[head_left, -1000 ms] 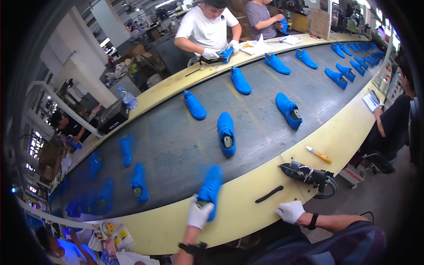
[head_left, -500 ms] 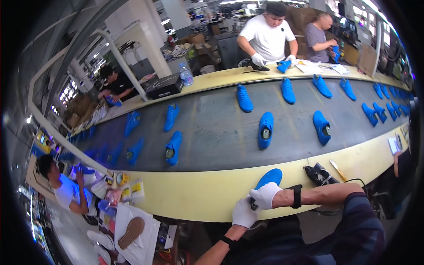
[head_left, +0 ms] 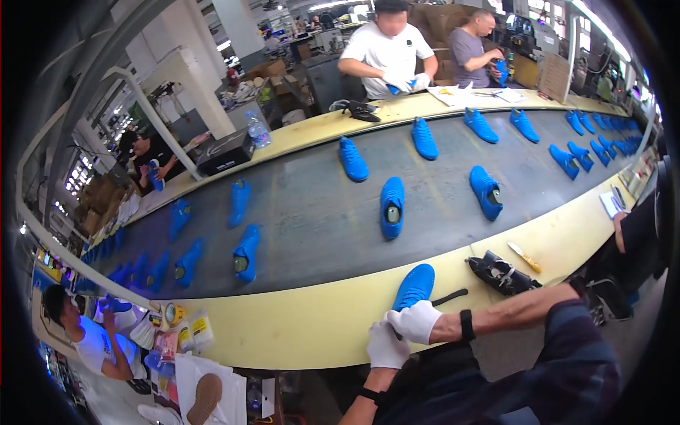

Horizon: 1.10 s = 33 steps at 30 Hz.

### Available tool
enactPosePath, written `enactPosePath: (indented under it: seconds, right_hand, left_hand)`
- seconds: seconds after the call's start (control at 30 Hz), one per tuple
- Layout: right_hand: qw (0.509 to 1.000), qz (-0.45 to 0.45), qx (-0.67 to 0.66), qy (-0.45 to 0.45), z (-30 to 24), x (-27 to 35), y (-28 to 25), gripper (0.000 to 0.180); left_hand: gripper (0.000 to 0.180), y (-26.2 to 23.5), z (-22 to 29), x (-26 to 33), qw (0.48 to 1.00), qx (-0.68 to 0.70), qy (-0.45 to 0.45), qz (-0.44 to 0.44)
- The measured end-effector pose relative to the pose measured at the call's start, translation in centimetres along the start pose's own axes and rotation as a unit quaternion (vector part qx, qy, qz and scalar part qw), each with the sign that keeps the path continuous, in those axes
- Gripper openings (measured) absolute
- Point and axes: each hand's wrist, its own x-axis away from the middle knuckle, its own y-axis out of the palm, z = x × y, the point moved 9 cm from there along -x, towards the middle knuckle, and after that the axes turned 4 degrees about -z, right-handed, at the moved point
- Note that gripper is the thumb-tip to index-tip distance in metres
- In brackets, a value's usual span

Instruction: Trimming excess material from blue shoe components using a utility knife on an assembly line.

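the belt (head_left: 319, 227) looks matt, scuffed; this side of it, a smooth ledge (head_left: 283, 326), cloth gloves (head_left: 418, 323), a fabric-looking shoe (head_left: 415, 283); beyond it, a clear plastic bottle (head_left: 258, 130).

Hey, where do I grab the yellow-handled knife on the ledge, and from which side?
Probably best to take the knife by its yellow handle, coming from the right. It lies with that handle toward the near edge of the ledge and the pale blade toward the belt; the black tool sits close on its left, so the right looks freer.
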Motion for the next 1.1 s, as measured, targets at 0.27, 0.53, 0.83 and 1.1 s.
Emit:
enactPosePath:
  seconds: [0.27,0.53,0.83,1.1]
  right_hand:
    - [0.998,0.021,-0.055,0.021,-0.5,1.6,0.2,0.017]
    - [0.998,0.014,-0.001,0.062,0.7,2.2,0.2,0.027]
    - [0.94,0.286,0.038,0.184,17.0,16.2,-8.4,0.032]
    - [0.916,0.129,-0.109,0.363,27.4,20.7,-1.8,0.044]
  left_hand:
    - [0.044,4.6,-2.1,0.4,0.996,0.014,0.069,-0.059]
    - [0.057,2.8,-0.2,-0.6,0.997,-0.038,0.065,-0.035]
    - [0.071,1.1,0.7,0.5,0.996,-0.013,0.086,0.033]
    - [0.064,2.8,-0.9,0.5,0.993,0.048,-0.02,-0.109]
